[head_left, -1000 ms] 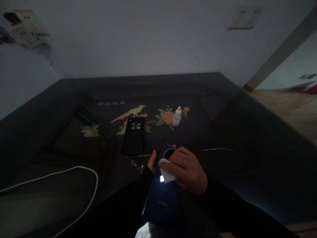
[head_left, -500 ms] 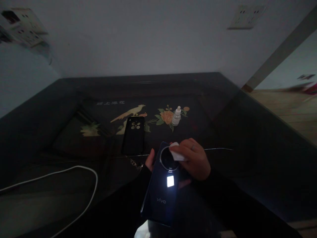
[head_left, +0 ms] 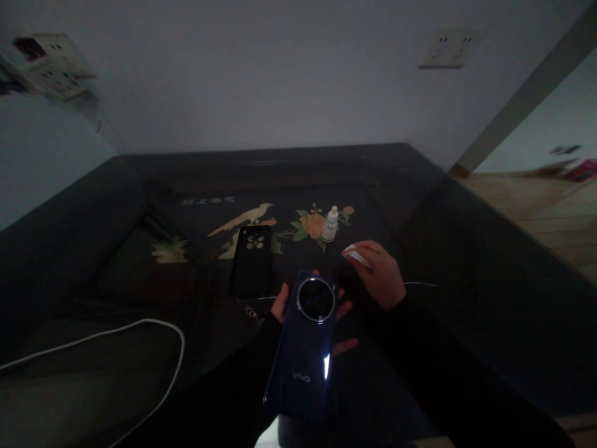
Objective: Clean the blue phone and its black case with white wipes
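Note:
A dark blue smartphone rests back side up in my left hand, the thumb along its left edge and fingers showing past its right edge. Its round camera ring faces me, with a bright reflection lower on the back. To the right of the phone, apart from it, my right hand pinches a small folded white cloth or tissue; which of the two I cannot tell. Beyond the hands stand a small dropper bottle with a white cap and, further left, a black phone case lying flat.
The dark glossy table carries a printed bird-and-flower picture. A white cable curves over its left side, and a small chain lies below the case. Wall sockets are set in the wall behind.
My right hand has lifted the white piece off the phone's camera ring and moved to the right and away. My left hand still holds the phone, slightly turned, so the reflection has shifted.

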